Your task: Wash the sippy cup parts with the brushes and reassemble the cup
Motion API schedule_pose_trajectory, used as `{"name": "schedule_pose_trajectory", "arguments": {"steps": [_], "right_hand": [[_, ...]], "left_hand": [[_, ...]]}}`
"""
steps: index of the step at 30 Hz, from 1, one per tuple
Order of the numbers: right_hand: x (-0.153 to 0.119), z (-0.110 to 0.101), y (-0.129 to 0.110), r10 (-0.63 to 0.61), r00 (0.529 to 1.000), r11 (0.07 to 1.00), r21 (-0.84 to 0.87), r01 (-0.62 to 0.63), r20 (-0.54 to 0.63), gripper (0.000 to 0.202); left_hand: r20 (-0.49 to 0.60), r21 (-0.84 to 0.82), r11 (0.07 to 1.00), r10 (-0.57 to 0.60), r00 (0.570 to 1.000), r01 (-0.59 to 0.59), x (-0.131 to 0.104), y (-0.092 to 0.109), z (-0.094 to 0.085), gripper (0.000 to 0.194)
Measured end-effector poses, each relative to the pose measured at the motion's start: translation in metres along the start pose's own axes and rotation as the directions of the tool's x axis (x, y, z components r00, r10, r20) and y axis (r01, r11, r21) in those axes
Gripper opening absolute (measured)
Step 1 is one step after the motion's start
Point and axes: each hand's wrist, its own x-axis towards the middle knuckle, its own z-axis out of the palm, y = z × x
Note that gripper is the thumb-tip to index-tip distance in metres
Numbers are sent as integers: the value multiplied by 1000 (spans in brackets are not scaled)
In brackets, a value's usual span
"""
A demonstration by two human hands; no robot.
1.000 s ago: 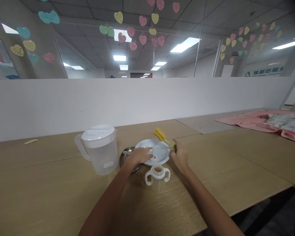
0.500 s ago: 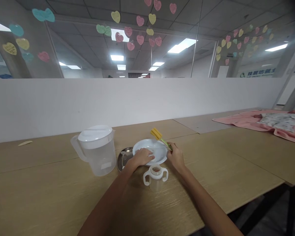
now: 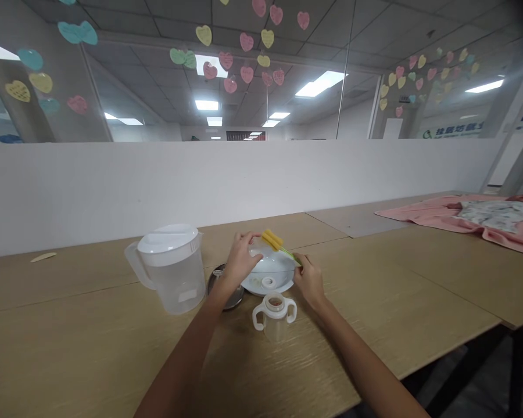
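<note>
My right hand (image 3: 309, 280) is closed around the green handle of a yellow sponge-headed bottle brush (image 3: 272, 239), tilted over a white bowl (image 3: 283, 264). My left hand (image 3: 240, 258) is at the bowl's left side, thumb apart from the fingers, fingertips beside the sponge head. A small pinkish bit shows between them; I cannot make out what it is. Low in the bowl sits a white ring-shaped piece (image 3: 269, 283). In front stands a clear two-handled training cup (image 3: 275, 318) with a white collar and no lid, something reddish inside.
A lidded translucent pitcher (image 3: 172, 270) stands to the left. A round metal dish (image 3: 233, 299) with a pale piece lies partly behind my left forearm. Far left is a flat beige piece (image 3: 43, 257). At right lies a pink cloth (image 3: 412, 210) with a patterned garment.
My left hand has lifted out of the bowl and moved up and left to the sponge head, uncovering the white ring piece. The brush has shifted slightly left and down.
</note>
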Motion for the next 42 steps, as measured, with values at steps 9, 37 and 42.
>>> {"name": "schedule_pose_trajectory", "arguments": {"steps": [9, 37, 42], "right_hand": [[1, -2, 1, 109, 993, 986, 131, -102, -47, 35], [3, -19, -15, -289, 913, 944, 71, 321, -287, 25], [3, -19, -13, -291, 922, 936, 124, 329, -255, 27]], "left_hand": [[451, 274, 960, -73, 889, -60, -5, -2, -32, 77], [255, -203, 972, -60, 965, 114, -1, 8, -24, 52], [144, -179, 958, 249, 958, -222, -2, 18, -30, 41]]}}
